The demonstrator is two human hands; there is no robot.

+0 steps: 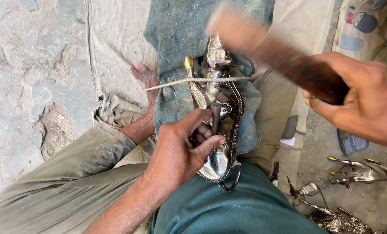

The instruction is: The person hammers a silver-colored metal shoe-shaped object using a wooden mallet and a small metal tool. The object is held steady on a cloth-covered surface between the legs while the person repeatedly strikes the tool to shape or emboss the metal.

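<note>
- While the left hand (180,147) pinches a short dark punch (215,113) upright between thumb and fingers, its tip rests on the shiny metal bird figure (219,108) lying across the person's lap.
- Up at the right, the right hand (367,102) is wrapped fully around a wooden mallet (267,45); the mallet head is blurred above the far end of the figure.
- A taut string (193,81) crosses the figure and runs left toward a bare foot (146,78), pinning the piece onto a folded blue cloth (176,34).
- To strike well, I judge that the punch should stay square to the metal, the left fingers low and clear of its top, and the blow should land flat on the punch head.
- Near right on the floor lie more metal birds (354,171) and a small bottle (308,188).
- No open container shows; what the bottle holds cannot be told.
</note>
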